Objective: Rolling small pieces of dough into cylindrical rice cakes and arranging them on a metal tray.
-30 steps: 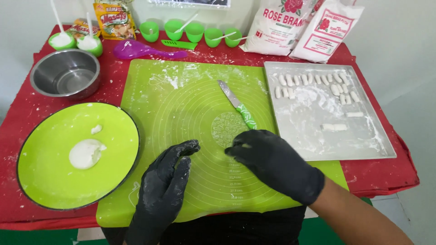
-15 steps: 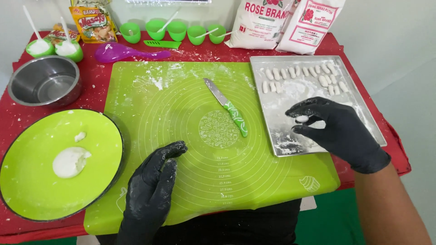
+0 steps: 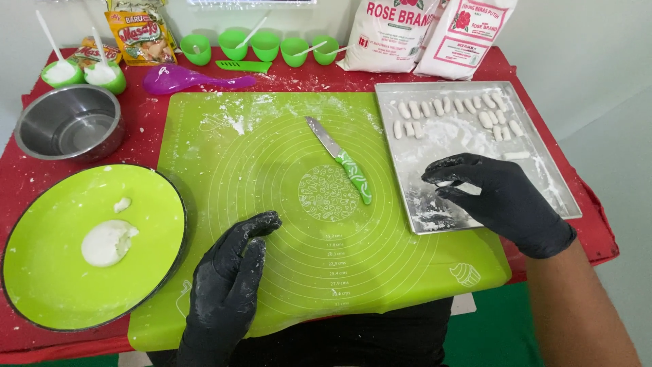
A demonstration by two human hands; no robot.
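Dough piece, small and white, is pinched between the thumb and fingertips of the right hand, which is gloved in black and held just over the near end of the floured metal tray. Beyond those fingers, at the far end of the tray, two rows of little dough logs are laid out, and one more stray piece can be seen off to the right. The left hand, also gloved in black and dusted with flour, is rested flat on the green silicone mat with fingers together and slightly curled, nothing gripped. Between the two hands, a bit further out, a green-handled knife is left lying on the mat at an angle. Left of the left fingers, a big green plate is set with a flattened dough lump on it, and past that a steel bowl. Green cups, a purple scoop and two flour bags are lined up along the back.
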